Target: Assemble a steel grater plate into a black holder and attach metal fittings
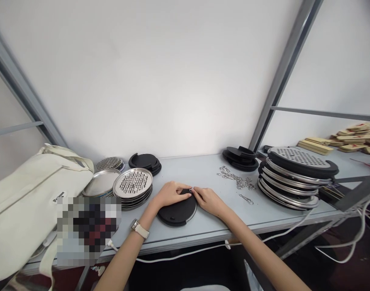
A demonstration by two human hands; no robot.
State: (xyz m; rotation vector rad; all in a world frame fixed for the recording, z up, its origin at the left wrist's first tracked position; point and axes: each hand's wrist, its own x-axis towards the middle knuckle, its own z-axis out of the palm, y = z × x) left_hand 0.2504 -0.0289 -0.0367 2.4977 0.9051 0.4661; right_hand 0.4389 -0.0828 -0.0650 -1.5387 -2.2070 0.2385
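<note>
A black round disc (pixel 175 212) with a metal rim showing at its right edge lies on the bench in front of me. My left hand (pixel 172 194) is closed over its far side, thumb on top. At the far right edge of the disc, my right hand (pixel 207 198) pinches, its fingertips meeting those of the left. Something small and shiny glints between the fingertips, too small to name. Right of my hands lie several small metal clips (pixel 236 178), one (pixel 246 199) apart from the others. Left of the disc stands a stack of round metal grater plates (pixel 133 184).
A cream bag (pixel 30 194) and a blurred-out patch (pixel 87 230) are at the left. Black discs (pixel 144 161) and more black parts (pixel 241 157) sit by the wall. A tall stack of rimmed discs (pixel 294 178) stands right. A white cable (pixel 185 254) hangs along the front edge.
</note>
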